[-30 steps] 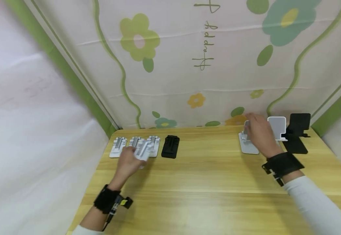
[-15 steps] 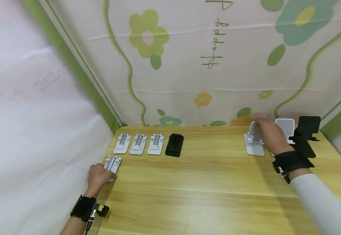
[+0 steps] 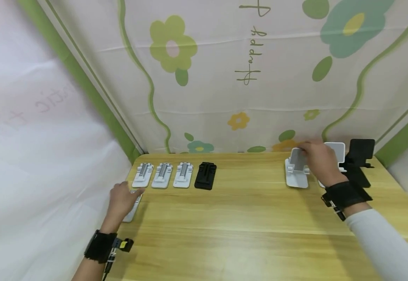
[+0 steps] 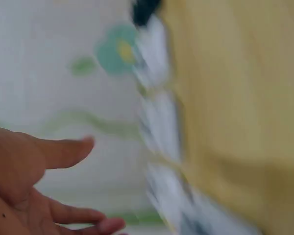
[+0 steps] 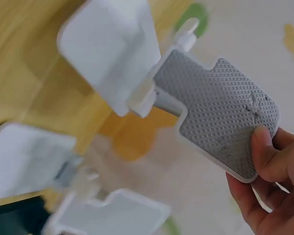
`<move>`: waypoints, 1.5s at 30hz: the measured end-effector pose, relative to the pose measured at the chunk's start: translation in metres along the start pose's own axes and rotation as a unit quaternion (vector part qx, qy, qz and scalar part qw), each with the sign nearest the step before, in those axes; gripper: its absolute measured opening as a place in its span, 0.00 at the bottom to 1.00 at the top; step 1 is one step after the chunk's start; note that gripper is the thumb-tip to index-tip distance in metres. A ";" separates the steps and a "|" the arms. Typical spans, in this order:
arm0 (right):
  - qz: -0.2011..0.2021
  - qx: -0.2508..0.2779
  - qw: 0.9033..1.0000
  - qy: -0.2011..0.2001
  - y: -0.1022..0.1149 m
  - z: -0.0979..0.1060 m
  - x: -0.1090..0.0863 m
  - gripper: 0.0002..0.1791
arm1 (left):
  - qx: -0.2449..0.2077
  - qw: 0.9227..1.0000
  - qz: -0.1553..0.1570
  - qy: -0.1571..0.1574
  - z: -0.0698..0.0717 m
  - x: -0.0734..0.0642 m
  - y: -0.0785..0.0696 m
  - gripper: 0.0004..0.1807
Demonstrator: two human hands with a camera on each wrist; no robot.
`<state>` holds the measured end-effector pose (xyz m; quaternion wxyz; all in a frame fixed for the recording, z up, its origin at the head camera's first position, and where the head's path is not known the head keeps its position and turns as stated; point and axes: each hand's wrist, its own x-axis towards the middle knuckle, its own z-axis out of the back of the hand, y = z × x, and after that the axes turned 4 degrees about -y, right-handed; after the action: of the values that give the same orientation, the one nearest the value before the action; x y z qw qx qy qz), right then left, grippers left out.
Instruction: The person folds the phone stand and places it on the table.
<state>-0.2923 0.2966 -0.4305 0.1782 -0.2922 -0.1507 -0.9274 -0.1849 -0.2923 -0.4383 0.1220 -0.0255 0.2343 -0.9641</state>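
Observation:
My right hand (image 3: 319,163) pinches the top corner of the raised grey-padded plate of an unfolded white phone stand (image 3: 297,180). In the right wrist view the thumb lies on the textured pad of this phone stand (image 5: 213,107), with fingers behind it. At the table's left edge my left hand (image 3: 120,201) hovers over a folded white phone stand (image 3: 131,212) and partly hides it. Its thumb and fingers (image 4: 66,154) are spread apart, with nothing between them. The left wrist view is blurred.
Three folded white phone stands (image 3: 162,175) and a folded black one (image 3: 205,175) line the back left. Beside the right hand stand another unfolded white stand (image 3: 336,151) and a black one (image 3: 361,149). A flowered cloth (image 3: 207,97) hangs behind the wooden table (image 3: 225,234).
My left hand carried a folded white phone stand left, set it down in front of the row and let go. My right hand stays at the unfolded white stand, its plate still gripped.

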 end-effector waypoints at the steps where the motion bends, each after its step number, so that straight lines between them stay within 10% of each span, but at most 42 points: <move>1: 0.010 0.003 1.000 -0.008 0.006 0.001 0.001 0.11 | -0.020 1.000 -0.016 -0.006 -0.001 0.000 -0.016 0.36; 5: 0.047 0.035 0.998 -0.028 0.041 0.007 0.009 0.11 | -0.116 0.990 -0.082 0.012 -0.021 -0.006 -0.083 0.29; 9: 0.071 0.074 0.994 -0.027 0.082 0.014 0.014 0.13 | -0.215 0.963 -0.129 0.097 -0.052 -0.017 -0.142 0.27; 13: 0.093 0.097 0.991 -0.024 0.120 0.020 0.014 0.12 | -0.302 0.923 -0.119 0.209 -0.082 -0.026 -0.187 0.29; 17: 0.113 0.098 0.989 -0.019 0.146 0.026 0.013 0.12 | -0.349 0.898 -0.086 0.255 -0.102 -0.028 -0.217 0.26; 28: 0.136 0.113 0.984 -0.025 0.162 0.036 0.017 0.13 | -0.434 0.860 -0.038 0.265 -0.111 -0.023 -0.232 0.20; 36: 0.082 0.221 0.972 -0.010 0.151 0.033 0.021 0.19 | -0.446 0.854 -0.036 0.265 -0.108 -0.022 -0.232 0.19; 45: -0.093 0.381 0.905 0.167 0.133 0.028 0.017 0.40 | -0.470 0.831 -0.032 0.296 -0.096 -0.024 -0.244 0.21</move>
<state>-0.2358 0.1845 -0.3757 0.2113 -0.0277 -0.4867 -0.8471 -0.2260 -0.0339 -0.4116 -0.0112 0.1995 0.6834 -0.7022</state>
